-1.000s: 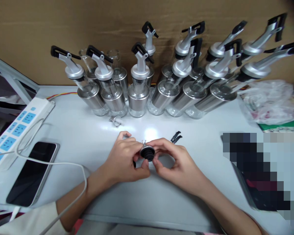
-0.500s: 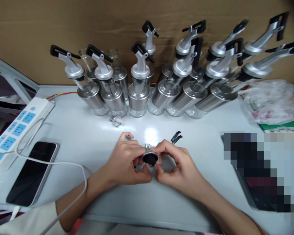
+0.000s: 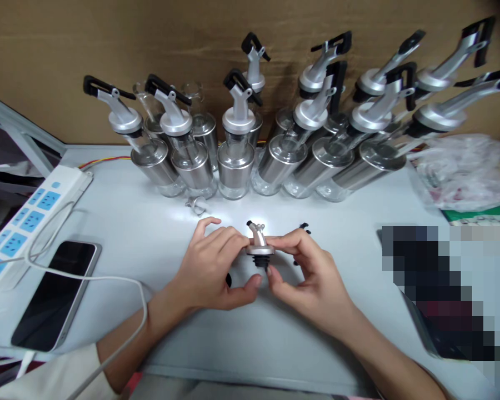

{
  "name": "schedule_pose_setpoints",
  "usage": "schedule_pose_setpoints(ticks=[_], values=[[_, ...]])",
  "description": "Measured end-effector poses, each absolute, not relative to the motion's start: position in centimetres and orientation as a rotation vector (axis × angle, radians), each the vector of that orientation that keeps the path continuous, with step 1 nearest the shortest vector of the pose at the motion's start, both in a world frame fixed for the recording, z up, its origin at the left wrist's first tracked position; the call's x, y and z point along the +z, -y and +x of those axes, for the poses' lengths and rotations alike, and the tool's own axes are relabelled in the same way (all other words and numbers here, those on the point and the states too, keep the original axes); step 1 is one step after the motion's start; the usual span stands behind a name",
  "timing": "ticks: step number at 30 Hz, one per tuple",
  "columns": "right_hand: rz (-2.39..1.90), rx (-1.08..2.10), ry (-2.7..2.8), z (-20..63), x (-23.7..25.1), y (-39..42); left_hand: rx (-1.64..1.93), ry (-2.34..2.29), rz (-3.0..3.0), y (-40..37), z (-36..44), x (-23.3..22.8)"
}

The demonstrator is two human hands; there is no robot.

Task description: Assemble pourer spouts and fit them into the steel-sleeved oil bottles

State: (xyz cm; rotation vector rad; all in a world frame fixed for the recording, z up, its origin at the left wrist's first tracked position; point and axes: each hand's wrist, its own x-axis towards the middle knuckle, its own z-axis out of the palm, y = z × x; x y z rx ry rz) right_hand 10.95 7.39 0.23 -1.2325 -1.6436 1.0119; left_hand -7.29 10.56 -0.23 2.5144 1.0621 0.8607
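A silver bottle pourer with a black ribbed stopper is held between my hands above the table, spout up and stopper down. My right hand pinches it, index finger at the collar and thumb by the stopper's lower end. On the other side, my left hand presses its fingertips against the collar, with its thumb apart from the stopper. A small black piece shows beside the left palm, partly hidden. Black lever parts lie behind my right hand, partly covered by it.
Several glass bottles with steel sleeves and pourers stand along the cardboard backing. A small clear or metallic piece lies before them. At left are a power strip, a phone and a white cable; plastic bags sit right.
The pourer has been tilted from its stopper facing me to standing upright, its spout now in view. My left thumb has moved off the stopper, and my right fingers have shifted around the collar.
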Motion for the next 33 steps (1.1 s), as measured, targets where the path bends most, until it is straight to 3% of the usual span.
schedule_pose_setpoints(ticks=[11, 16, 20, 27, 33], values=[[-1.228, 0.870, 1.778, 11.2, 0.5, -7.7, 1.031, -1.003, 2.447, -10.4, -7.1, -0.8], [-1.536, 0.707, 1.757, 11.6, 1.5, -8.1, 1.022, -1.020, 2.474, -10.6, -7.1, -0.6], [-1.739, 0.763, 1.756, 11.7, 1.3, -8.6, 0.939, -1.036, 2.491, -10.7, -7.1, -0.6], [-1.417, 0.809, 2.092, 10.9, 0.4, -8.3, 0.919, -1.082, 2.481, -10.7, -7.0, -0.5], [-1.631, 0.657, 1.925, 11.4, -0.1, -8.2, 0.928, -1.142, 2.466, -10.8, -6.9, -0.6]])
